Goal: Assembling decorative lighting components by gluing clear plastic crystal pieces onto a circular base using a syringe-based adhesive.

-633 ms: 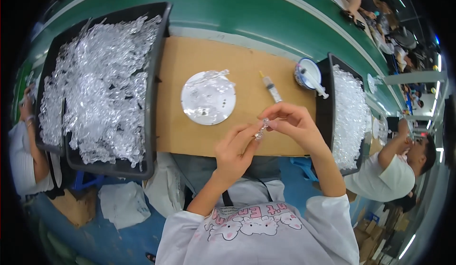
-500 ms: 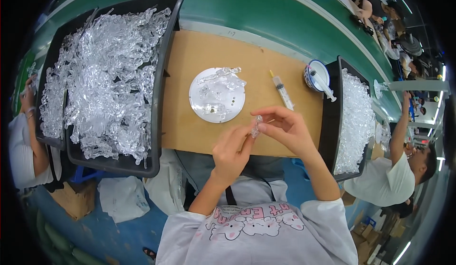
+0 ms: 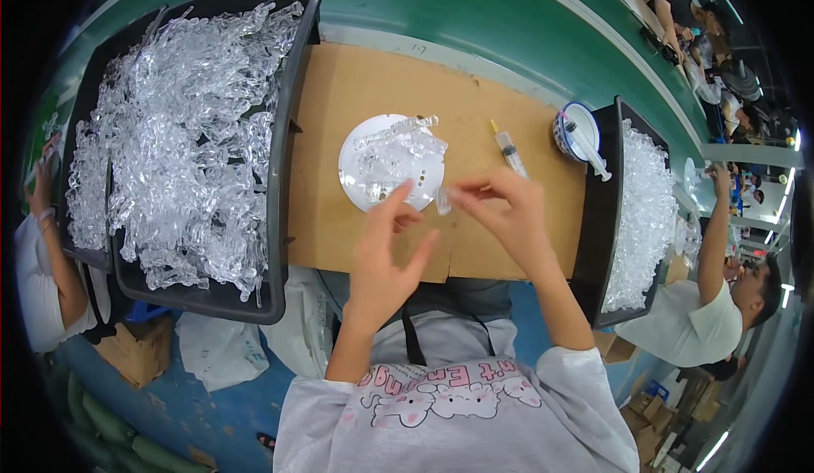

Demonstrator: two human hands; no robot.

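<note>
Between the thumb and fingers of my right hand (image 3: 504, 212) is a small clear plastic piece (image 3: 443, 201), held just off the near right rim of a round white plate (image 3: 354, 176). My left hand (image 3: 386, 248) is empty, its thumb and fingers spread apart, close to the plate's near edge. Several clear plastic pieces (image 3: 398, 147) lie on the plate. Right of it, on the brown board, rests a syringe (image 3: 510, 153) with a yellow tip. A second syringe (image 3: 587, 147) leans in a blue-and-white bowl (image 3: 563, 134).
A black bin (image 3: 278, 185) heaped with clear plastic pieces (image 3: 195, 151) stands at the left, with another bin behind it. At the right is a black bin (image 3: 600, 219) full of smaller clear pieces (image 3: 640, 227). A co-worker (image 3: 691, 312) sits beyond it; another person's arm (image 3: 61, 244) shows far left.
My left hand has let go of the clear piece and moved left, its fingers opening. My right hand keeps the piece and has shifted slightly left.
</note>
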